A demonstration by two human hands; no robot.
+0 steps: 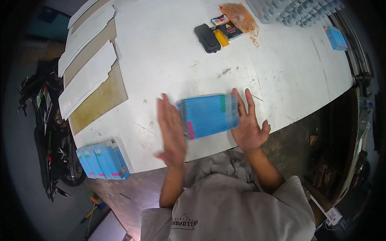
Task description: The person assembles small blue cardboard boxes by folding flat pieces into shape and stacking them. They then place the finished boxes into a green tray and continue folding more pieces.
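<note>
A fanned stack of flat blue printed card pieces (pixel 209 115), with pink and green marks, lies on the white table in front of me. At its left end my left hand (pixel 172 130) stands on edge, fingers straight and smeared by motion; whether it touches the stack I cannot tell. My right hand (pixel 250 124) is by the right end, fingers apart and palm toward the cards, thumb held away. Neither hand grips anything. Many thin edges show along the stack.
More blue stacks (pixel 103 160) sit at the table's near left corner, another (pixel 336 38) at the far right. White sheets on boards (pixel 90 80) lie left. Farther back are a black case (pixel 207 38), a yellow lighter (pixel 221 37), an orange bag (pixel 240 17) and grey trays (pixel 297 12).
</note>
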